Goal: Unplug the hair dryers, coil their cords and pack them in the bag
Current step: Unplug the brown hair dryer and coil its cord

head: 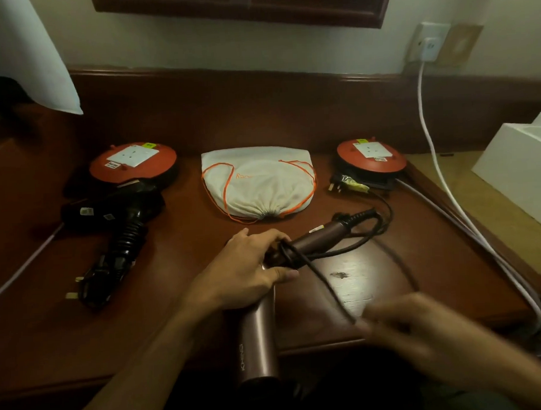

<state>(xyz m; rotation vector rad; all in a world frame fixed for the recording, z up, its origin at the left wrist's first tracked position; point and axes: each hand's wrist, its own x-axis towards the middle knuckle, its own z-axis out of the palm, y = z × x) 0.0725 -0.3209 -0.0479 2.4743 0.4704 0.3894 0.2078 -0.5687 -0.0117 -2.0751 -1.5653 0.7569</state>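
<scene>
Bronze dryer (259, 323) gripped by left hand (250, 267); right hand (417, 328) pinches its cord (325, 283).

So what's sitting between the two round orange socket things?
The cloth drawstring bag lies between the left socket reel and right socket reel, seen from the head camera.

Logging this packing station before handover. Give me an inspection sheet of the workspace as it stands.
Surface: dark wooden desk, scuffed.
Job's things: black hair dryer lying left, cord bundled; brown hair dryer; drawstring bag cinched shut.
Clutter: two red socket reels; white box.
Grippers: left hand grips the brown dryer; right hand, blurred, holds its cord.
Cables: plug lies unplugged; white cable in wall socket.
Surroundings: lampshade, framed mirror.
</scene>
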